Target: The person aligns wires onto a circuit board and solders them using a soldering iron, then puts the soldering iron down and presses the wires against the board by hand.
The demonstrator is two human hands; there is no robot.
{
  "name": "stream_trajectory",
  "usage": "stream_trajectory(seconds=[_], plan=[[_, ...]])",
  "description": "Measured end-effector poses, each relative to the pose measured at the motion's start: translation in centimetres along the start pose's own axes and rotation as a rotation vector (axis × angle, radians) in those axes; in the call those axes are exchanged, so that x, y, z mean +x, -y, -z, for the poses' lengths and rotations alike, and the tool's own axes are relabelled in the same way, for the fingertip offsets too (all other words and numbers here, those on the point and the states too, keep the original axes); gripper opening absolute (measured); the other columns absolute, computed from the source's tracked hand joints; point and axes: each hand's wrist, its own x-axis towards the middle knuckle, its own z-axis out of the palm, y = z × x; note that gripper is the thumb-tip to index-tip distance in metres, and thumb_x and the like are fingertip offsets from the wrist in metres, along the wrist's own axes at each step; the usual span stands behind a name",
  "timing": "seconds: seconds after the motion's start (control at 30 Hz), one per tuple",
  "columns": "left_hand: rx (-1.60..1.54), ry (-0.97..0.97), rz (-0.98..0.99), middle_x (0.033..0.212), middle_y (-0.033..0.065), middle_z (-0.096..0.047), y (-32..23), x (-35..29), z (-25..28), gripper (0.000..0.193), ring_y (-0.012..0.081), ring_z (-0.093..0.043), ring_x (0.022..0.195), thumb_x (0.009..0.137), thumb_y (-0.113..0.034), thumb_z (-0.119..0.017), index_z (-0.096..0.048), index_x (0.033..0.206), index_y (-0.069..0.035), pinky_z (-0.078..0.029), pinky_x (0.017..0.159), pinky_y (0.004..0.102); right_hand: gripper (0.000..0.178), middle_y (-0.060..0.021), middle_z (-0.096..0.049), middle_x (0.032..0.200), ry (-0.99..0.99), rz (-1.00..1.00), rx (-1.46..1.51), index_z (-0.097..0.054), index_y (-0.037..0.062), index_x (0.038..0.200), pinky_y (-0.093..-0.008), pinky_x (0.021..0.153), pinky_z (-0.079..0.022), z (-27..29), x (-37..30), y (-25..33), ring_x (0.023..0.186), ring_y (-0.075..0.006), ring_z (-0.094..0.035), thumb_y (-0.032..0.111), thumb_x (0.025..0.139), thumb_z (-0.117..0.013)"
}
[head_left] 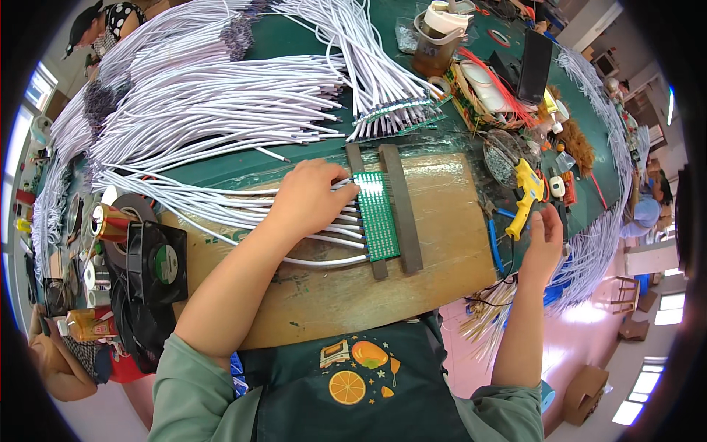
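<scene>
A green circuit board [378, 217] lies across two dark bars [403, 214] on a brown board. Several white cables [294, 237] run in from the left to its left edge. My left hand [309, 197] is closed at the upper left corner of the circuit board, thumb and forefinger pinching a white cable end there. At the right, my right hand [542, 247] is half curled with its fingers apart, and nothing shows in it. Just beside its fingertips is a yellow soldering gun [527, 195], resting near a round metal dish [502, 158].
Bundles of white cables [221, 110] cover the back left. Finished-looking boards with cables [398, 118] lie behind. A black fan [156, 261] and can [112, 222] stand left. A basket [482, 96], a jug [436, 48] and blue-handled pliers [493, 239] are right. Other people sit around.
</scene>
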Motion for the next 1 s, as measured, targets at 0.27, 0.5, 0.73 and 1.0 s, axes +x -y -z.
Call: stream_trajectory(seconds=[0.27, 0.5, 0.73, 1.0], plan=[[-0.114, -0.034, 0.048, 0.089, 0.0168, -0.068, 0.4, 0.3, -0.8, 0.025, 0.0318, -0.064, 0.084, 0.084, -0.023, -0.066, -0.069, 0.095, -0.001, -0.05, 0.076, 0.0395, 0.059, -0.0114, -0.064, 0.099, 0.767, 0.305, -0.463, -0.052, 0.009, 0.131, -0.0378, 0.077, -0.053, -9.3, -9.5, 5.8, 0.088, -0.0247, -0.064, 0.033, 0.081, -0.072], [-0.142, -0.027, 0.089, 0.089, 0.0154, -0.068, -0.2, -0.1, 0.1, 0.021, 0.0315, -0.065, 0.085, 0.084, -0.021, -0.066, -0.067, 0.092, -0.002, -0.05, 0.076, 0.0392, 0.062, -0.0152, -0.064, 0.102, 0.751, 0.449, -0.607, -0.048, 0.0111, 0.134, -0.0439, 0.08, -0.052, -9.1, -8.4, 5.3, 0.092, -0.0322, -0.064, 0.031, 0.079, -0.07], [-0.489, 0.138, 0.071, 0.079, 0.0037, -0.061, -0.2, -0.5, 2.6, 0.019, 0.0103, -0.052, 0.071, 0.087, -0.016, -0.068, -0.063, 0.096, 0.0, -0.045, 0.065, 0.0278, 0.053, -0.0117, -0.062, 0.109, 0.667, 0.433, -0.553, -0.055, 0.0086, 0.128, -0.0363, 0.078, -0.051, -7.2, -5.6, 8.7, 0.093, -0.0263, -0.063, 0.025, 0.081, -0.072], [-0.495, 0.158, 0.036, 0.084, 0.0048, -0.063, -0.6, -1.6, 3.3, 0.017, 0.0121, -0.056, 0.075, 0.086, -0.014, -0.068, -0.067, 0.097, -0.001, -0.047, 0.069, 0.0286, 0.038, -0.0153, -0.064, 0.112, 1.177, 0.889, -0.611, -0.064, 0.0077, 0.117, -0.0434, 0.084, -0.05, -14.7, -4.2, 16.0, 0.103, -0.0333, -0.062, 0.03, 0.085, -0.065]])
